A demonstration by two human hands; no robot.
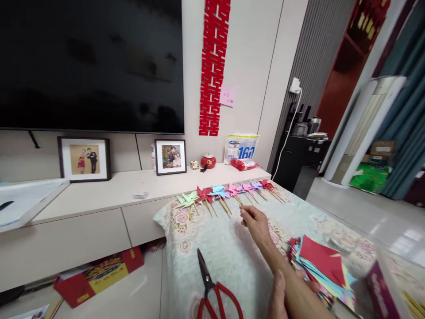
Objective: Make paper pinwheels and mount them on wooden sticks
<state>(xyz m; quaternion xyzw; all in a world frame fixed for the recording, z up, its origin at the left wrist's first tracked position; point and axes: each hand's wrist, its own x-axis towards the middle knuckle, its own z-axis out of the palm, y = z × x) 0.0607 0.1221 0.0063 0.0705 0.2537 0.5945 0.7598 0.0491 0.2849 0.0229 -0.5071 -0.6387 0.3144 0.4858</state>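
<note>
One row of folded-paper pinwheels (218,191) in green, red, blue, pink and purple, on thin tan sticks, lay along the far edge of a pale floral tablecloth (199,239). One right hand (256,221), fingers curled, near the sticks; contents, if any, I could not tell. One left hand (278,297), partly behind the right forearm, grip unclear. One pair of black-bladed, red-handled scissors (207,283), nearer. One stack of coloured paper squares (322,259), right.

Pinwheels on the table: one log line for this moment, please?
pinwheels: in a row; right hand: near pinwheels; left hand: partly hidden; scissors: on tablecloth
</note>
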